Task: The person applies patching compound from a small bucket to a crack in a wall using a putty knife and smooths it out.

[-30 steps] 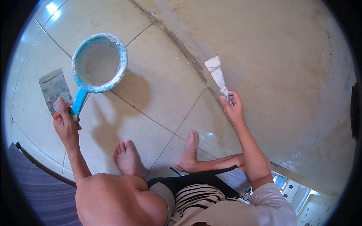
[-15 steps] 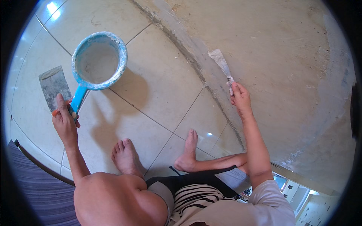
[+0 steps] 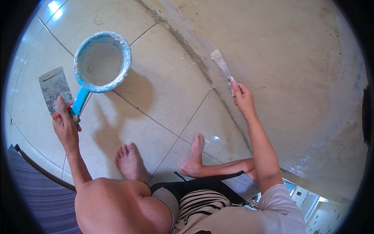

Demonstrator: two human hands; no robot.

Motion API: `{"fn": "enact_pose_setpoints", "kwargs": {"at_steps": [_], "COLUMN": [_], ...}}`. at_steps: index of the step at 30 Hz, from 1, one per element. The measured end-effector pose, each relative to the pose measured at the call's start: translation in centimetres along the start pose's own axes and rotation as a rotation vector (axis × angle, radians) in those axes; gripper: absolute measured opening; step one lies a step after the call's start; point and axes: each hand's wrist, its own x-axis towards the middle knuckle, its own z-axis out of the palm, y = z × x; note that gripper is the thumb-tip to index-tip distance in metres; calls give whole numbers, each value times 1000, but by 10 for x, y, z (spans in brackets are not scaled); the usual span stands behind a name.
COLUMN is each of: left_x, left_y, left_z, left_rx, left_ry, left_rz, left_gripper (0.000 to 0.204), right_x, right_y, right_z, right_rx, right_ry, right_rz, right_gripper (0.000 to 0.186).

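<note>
My left hand (image 3: 67,128) is closed round the handle of a blue dipper (image 3: 127,58), its rim smeared with white. Inside the dipper is a pale grey paste (image 3: 101,66). Pinned in the same grip is a wide scraper (image 3: 56,89) with a grey, stained blade and an orange handle, beside the dipper. My right hand (image 3: 244,100) grips a narrow putty knife (image 3: 222,65), its blade coated with whitish filler. The blade is over the low part of the wall (image 3: 280,70), near the joint with the floor; whether it touches cannot be made out.
Pale floor tiles (image 3: 163,97) with dark joints run under the dipper and my bare feet (image 3: 132,162). A grey filler strip (image 3: 202,46) follows the wall's foot, and another patch lies farther right. A dark striped surface (image 3: 43,195) is at lower left.
My right hand and the putty knife have shifted left and slightly up, closer to the wall's foot. The left hand, dipper and wide scraper have barely moved.
</note>
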Motion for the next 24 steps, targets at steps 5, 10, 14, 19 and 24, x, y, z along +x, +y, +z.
{"fn": "enact_pose_setpoints", "kwargs": {"at_steps": [5,10,14,19,24], "left_x": [5,6,7,3,4], "left_y": [-12,-10,-15,-12,-9], "left_z": [-3,-7,-3,-3,-1], "left_rx": [9,5,-7,-39,-48], "left_ry": [30,51,49,87,34], "left_rz": [-3,23,48,28,18], "left_gripper": [63,63,63,62,61], "right_x": [-38,-54,-24,-5,-47], "right_y": [5,9,-9,13,17], "right_z": [-54,-55,-23,-11,-34], "right_rx": [77,31,-63,-131,121], "right_ry": [35,9,-10,36,14], "right_rz": [122,101,49,-1,214], "right_gripper": [31,32,34,34,34]}}
